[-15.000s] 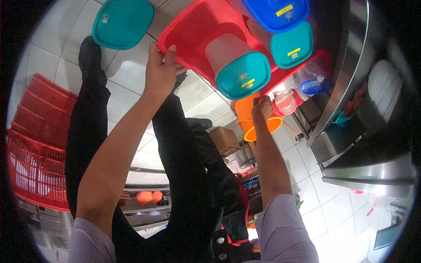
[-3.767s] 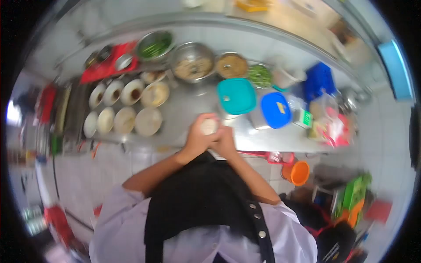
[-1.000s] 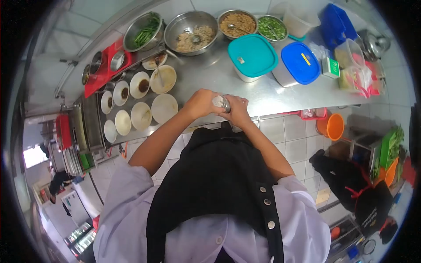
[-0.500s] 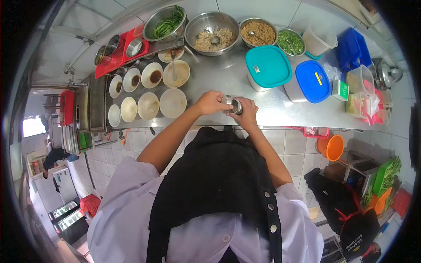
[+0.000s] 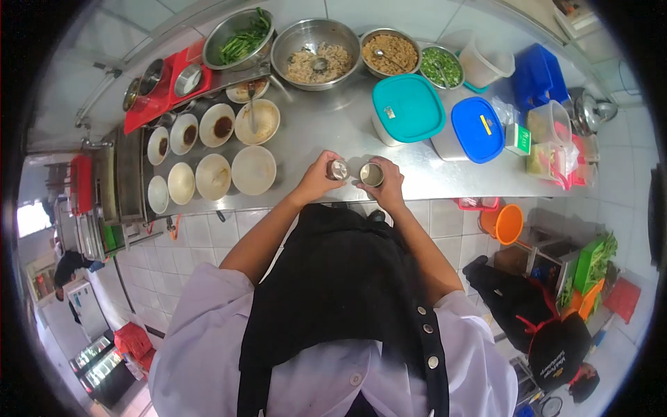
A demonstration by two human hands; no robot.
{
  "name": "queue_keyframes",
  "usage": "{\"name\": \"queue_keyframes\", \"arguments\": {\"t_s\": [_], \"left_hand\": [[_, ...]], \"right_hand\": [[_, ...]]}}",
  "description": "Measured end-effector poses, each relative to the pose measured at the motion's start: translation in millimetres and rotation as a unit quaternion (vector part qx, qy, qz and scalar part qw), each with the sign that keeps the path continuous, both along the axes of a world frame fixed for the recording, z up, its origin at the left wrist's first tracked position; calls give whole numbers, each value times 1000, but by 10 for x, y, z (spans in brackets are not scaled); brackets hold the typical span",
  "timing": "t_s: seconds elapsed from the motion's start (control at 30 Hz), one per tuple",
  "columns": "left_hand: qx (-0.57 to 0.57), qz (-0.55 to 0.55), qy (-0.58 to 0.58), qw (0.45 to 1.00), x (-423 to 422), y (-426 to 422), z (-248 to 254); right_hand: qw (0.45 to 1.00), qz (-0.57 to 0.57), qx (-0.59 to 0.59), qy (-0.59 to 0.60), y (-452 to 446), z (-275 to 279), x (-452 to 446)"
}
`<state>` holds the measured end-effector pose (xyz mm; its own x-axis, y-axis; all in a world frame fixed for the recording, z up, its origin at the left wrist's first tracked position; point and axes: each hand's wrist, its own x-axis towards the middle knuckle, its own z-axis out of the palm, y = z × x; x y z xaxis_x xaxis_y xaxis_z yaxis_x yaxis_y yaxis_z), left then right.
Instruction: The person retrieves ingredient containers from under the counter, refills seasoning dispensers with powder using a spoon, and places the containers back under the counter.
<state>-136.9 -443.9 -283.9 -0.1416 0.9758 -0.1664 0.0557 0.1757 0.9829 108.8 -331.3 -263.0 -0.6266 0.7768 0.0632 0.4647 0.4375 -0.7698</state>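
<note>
Silver-grey sheen covers the bench point(image 5: 313, 125), and the pair of small containers point(image 5: 372, 175) is silvery too. Over here one lid is teal point(image 5: 410, 101), while its neighbour, a bright blue lid point(image 5: 476, 132), bears a yellow strip. The bowls point(image 5: 253, 170) are cream-white, three of them stained dark brown inside. I see a red tray point(image 5: 154, 112), vivid green stalks point(image 5: 243, 45), tan crumbs point(image 5: 396, 52), a green-and-white carton point(image 5: 519, 139), a deep blue crate point(image 5: 538, 76) and an orange bucket point(image 5: 501, 224). Black apron point(image 5: 326, 292), silver snaps point(image 5: 427, 329), pale lilac shirt point(image 5: 198, 340); below, whitish floor tiles point(image 5: 445, 217) gridded with darker lines.
</note>
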Motion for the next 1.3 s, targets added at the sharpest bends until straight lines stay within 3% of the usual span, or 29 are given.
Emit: {"name": "queue_keyframes", "arguments": {"t_s": [0.1, 0.2, 0.33, 0.4, 0.43, 0.53, 0.6, 0.63, 0.67, 0.73, 0.83, 0.93, 1.03, 1.13, 1.23, 1.3], "left_hand": [[24, 35, 118, 992, 120, 58, 285], [75, 52, 307, 947, 178, 40, 345], [69, 80, 332, 937, 129, -75, -156], [57, 97, 346, 932, 178, -87, 132], [57, 106, 380, 917, 175, -114, 158], [-38, 46, 283, 957, -13, -207, 199], [-195, 75, 210, 955, -87, -267, 465], [-130, 38, 316, 939, -372, -445, -145], [-173, 1, 377, 910, -531, -511, -196], [-302, -90, 472, 824, -599, -186, 76], [-499, -103, 388, 768, -388, 527, 625], [-506, -169, 428, 729, -443, 679, 396], [-419, -240, 525, 701, -675, 764, 30], [-412, -215, 609, 642, -714, 652, 13], [-487, -166, 634, 577, -526, 405, 383], [-588, -148, 539, 585, -70, 330, 877]], "right_hand": [[998, -40, -17, -50, 17, 106, 144], [994, -55, -47, -78, -34, 186, 343], [994, -56, -86, -30, -98, 275, 855], [998, -40, -1, -39, -75, 262, 1158], [998, -53, -34, -20, -99, 277, 1284], [981, -94, -168, -2, -79, 310, 1708], [947, -122, -294, -54, -50, 296, 2072], [952, -111, -284, -40, -1, 18, 2360], [953, -94, -285, -29, -17, -306, 2688], [950, -87, -300, -1, 89, -274, 3070], [915, -122, -384, -32, 399, -456, 3769], [887, -169, -421, -83, 734, -427, 4594], [891, -213, -398, -53, 1134, -232, 5487], [887, -275, -366, -51, 1753, 195, 6569], [915, -324, -242, -3, 2607, 478, 7484], [903, -386, -165, 87, 3217, 797, 7760]]}}
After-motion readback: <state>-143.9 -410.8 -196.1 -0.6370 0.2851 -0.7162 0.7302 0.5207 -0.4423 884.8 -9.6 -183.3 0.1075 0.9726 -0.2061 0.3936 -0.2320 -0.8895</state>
